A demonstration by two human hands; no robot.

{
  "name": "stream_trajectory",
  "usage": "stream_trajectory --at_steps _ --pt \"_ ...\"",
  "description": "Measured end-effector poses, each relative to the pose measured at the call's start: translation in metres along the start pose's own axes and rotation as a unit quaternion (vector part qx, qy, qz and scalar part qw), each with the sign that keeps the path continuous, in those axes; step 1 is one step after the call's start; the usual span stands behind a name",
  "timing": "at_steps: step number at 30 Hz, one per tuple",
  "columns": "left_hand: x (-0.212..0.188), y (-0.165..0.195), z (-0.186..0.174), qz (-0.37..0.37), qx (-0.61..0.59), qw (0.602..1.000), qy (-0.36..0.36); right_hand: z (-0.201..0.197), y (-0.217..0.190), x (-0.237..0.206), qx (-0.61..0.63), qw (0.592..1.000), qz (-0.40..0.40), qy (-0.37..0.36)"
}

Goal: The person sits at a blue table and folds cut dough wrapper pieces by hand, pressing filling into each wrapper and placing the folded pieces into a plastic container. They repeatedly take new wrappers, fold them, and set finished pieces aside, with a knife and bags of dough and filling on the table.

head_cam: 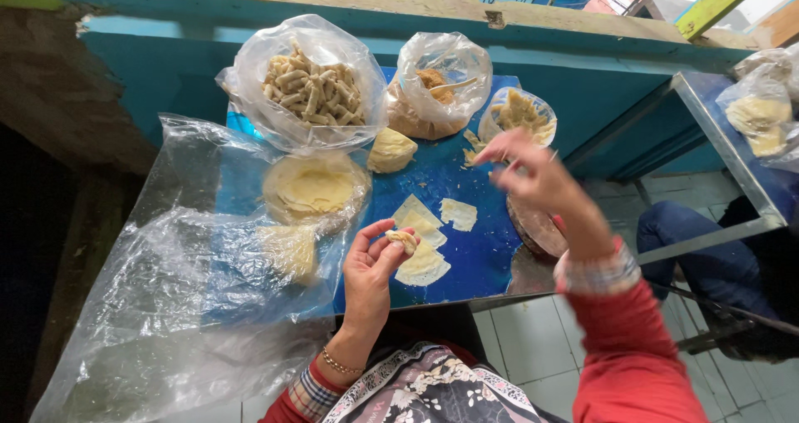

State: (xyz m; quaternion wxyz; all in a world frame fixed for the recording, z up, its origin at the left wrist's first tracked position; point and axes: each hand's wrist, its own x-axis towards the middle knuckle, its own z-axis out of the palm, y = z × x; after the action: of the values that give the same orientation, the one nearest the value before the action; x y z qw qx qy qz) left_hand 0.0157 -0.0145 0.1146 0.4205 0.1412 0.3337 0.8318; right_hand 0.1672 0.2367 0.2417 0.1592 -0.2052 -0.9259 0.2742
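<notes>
The left hand (370, 269) pinches a small dough roll (403, 239) between thumb and fingertips, low in the middle of the frame. The roll is pale tan, short and wrinkly. The right hand (533, 177) floats higher to the right, fingers loosely spread and blurry, holding nothing I can see. Flat wrapper pieces (424, 231) lie just past the roll on the blue table (466, 181). A bag of finished rolls (310, 86) sits upper left. The table's near edge is close under the left hand.

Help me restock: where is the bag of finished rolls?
In the head view, the bag of finished rolls stands at the blue table's far left, above the round wrapper stack.
</notes>
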Motion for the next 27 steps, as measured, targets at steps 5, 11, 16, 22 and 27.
stream_trajectory --at_steps 5,11,16,22,27 --pt "0.001 -0.002 0.002 -0.023 -0.008 1.0 -0.001 0.095 -0.077 -0.066 0.239 0.966 -0.098 -0.03" --pt "-0.004 -0.003 -0.003 -0.048 -0.045 0.998 -0.008 0.129 -0.09 -0.078 -0.09 0.966 -0.157 0.186" --pt "-0.003 -0.008 -0.009 -0.078 -0.06 0.995 -0.005 0.129 -0.089 -0.078 -0.331 0.889 -0.23 0.215" --pt "-0.002 -0.008 -0.013 -0.084 -0.033 0.996 -0.013 0.113 -0.088 -0.077 -0.415 0.842 -0.27 0.215" --pt "-0.007 -0.01 -0.01 -0.094 -0.029 0.995 0.012 0.111 -0.089 -0.081 -0.416 0.85 -0.237 0.219"
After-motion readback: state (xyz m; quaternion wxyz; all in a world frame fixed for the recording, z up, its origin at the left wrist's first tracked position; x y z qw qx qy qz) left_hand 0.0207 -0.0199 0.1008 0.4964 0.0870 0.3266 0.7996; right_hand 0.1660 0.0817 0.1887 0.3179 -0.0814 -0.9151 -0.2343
